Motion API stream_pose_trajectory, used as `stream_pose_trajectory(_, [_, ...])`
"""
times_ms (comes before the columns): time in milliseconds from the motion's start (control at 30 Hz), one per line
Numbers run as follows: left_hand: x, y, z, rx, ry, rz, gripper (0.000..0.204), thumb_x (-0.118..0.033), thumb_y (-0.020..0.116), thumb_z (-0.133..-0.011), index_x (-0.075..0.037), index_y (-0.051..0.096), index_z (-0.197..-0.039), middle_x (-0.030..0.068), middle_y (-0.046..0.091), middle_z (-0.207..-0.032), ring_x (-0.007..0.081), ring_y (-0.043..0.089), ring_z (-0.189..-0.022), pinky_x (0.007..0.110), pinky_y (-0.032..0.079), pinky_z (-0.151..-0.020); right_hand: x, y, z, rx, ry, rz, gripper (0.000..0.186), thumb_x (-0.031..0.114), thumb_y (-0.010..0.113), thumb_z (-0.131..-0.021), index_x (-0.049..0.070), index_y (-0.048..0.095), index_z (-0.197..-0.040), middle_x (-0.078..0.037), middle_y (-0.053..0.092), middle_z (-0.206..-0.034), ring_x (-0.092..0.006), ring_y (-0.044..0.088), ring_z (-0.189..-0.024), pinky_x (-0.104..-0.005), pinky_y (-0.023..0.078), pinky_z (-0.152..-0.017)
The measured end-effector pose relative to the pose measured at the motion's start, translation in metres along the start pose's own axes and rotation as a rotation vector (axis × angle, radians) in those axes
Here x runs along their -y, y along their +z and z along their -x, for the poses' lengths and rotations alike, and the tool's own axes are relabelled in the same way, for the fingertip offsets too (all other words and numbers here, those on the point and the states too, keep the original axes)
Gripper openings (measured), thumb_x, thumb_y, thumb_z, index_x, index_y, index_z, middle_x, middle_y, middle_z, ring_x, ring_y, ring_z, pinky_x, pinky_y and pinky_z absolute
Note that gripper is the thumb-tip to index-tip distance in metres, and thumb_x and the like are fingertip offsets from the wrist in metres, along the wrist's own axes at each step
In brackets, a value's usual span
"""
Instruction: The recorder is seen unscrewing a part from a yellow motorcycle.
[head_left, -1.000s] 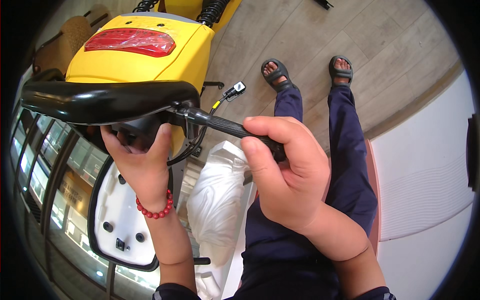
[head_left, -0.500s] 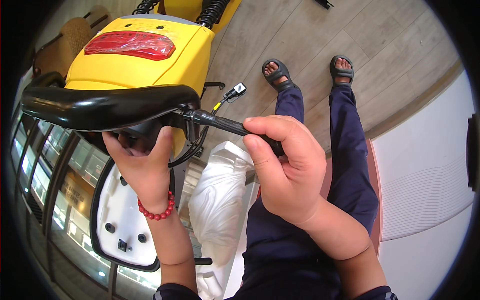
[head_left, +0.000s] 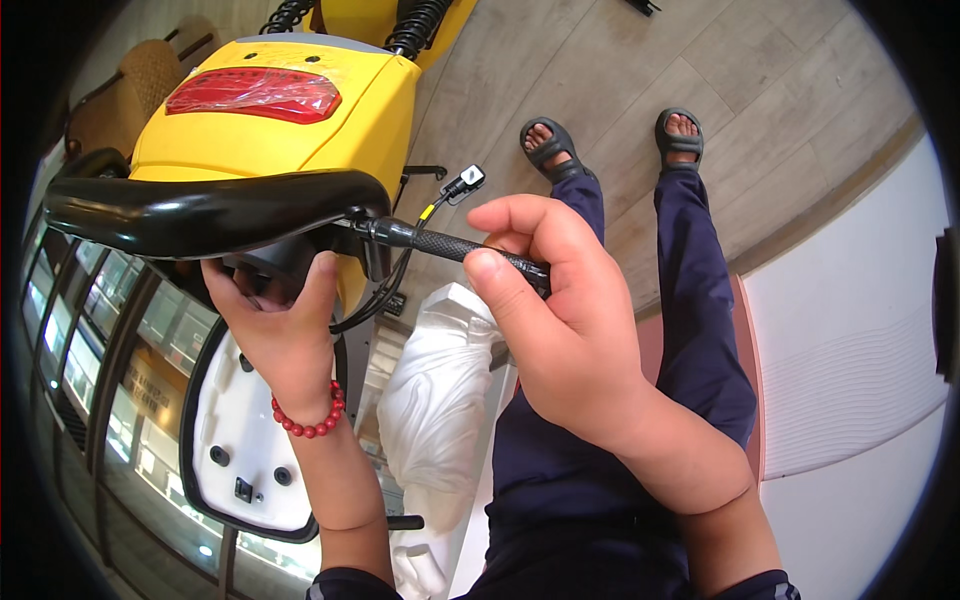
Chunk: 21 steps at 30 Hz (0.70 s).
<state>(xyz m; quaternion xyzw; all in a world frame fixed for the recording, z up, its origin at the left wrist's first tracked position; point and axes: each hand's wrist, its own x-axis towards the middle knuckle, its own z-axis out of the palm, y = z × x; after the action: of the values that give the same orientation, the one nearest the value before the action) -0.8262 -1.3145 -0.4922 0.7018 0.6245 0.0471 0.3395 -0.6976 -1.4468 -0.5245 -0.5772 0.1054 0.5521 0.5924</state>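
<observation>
Bright light, white glints along the black rail (head_left: 215, 208), dark distorted rim

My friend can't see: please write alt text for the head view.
The right hand holds a black tool handle beside the curved black bar of a yellow vehicle; the left hand is at a dark part nearby.

The person has on a bracelet (head_left: 310, 430) of round red beads, dark sleeves (head_left: 350, 584) with light grey bits, long dark blue pants (head_left: 695, 310), and dark grey sandals (head_left: 548, 152) with open fronts.
</observation>
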Motion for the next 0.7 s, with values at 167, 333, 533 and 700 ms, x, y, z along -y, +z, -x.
stream_pose_trajectory(167, [0.0,-0.001,0.0,-0.007,0.02,-0.028,0.09,0.006,0.072,-0.069,0.0,0.017,-0.141,0.0172,0.043,-0.126,0.0249,0.05,-0.112,0.035,0.045,-0.094,-0.018,-0.015,-0.021,0.151,-0.683,0.457,0.015,-0.002,0.065,-0.076,0.001,0.063,-0.091,-0.008,0.058,-0.078,-0.0194,0.054,-0.066,-0.0252,0.044,-0.064])
stream_pose_trajectory(333, [0.0,0.006,0.002,-0.017,0.048,0.007,0.076,0.008,0.066,-0.075,0.002,0.025,-0.139,0.0149,0.046,-0.123,0.0205,0.051,-0.108,0.029,0.044,-0.09,-0.021,-0.02,-0.03,0.17,-1.041,0.613,0.018,-0.001,0.068,-0.073,0.002,0.063,-0.091,-0.008,0.06,-0.077,-0.0249,0.056,-0.069,-0.0281,0.046,-0.065])
stream_pose_trajectory(533, [0.001,0.0,0.003,-0.001,0.032,-0.015,0.074,0.008,0.065,-0.076,0.001,0.025,-0.138,0.0143,0.047,-0.123,0.0197,0.051,-0.107,0.029,0.044,-0.091,0.009,-0.017,-0.018,0.257,-0.055,0.14,0.02,0.007,0.06,-0.082,-0.001,0.063,-0.101,-0.005,0.059,-0.072,-0.012,0.055,-0.065,-0.029,0.045,-0.06])
stream_pose_trajectory(700, [0.001,0.0,0.0,0.023,0.034,-0.027,0.087,0.007,0.068,-0.071,0.0,0.016,-0.141,0.0169,0.044,-0.123,0.0228,0.051,-0.11,0.032,0.046,-0.092,0.026,-0.017,-0.038,0.577,0.245,0.453,0.022,0.013,0.056,-0.085,-0.005,0.057,-0.098,-0.015,0.061,-0.067,-0.0273,0.06,-0.06,-0.0347,0.046,-0.055])
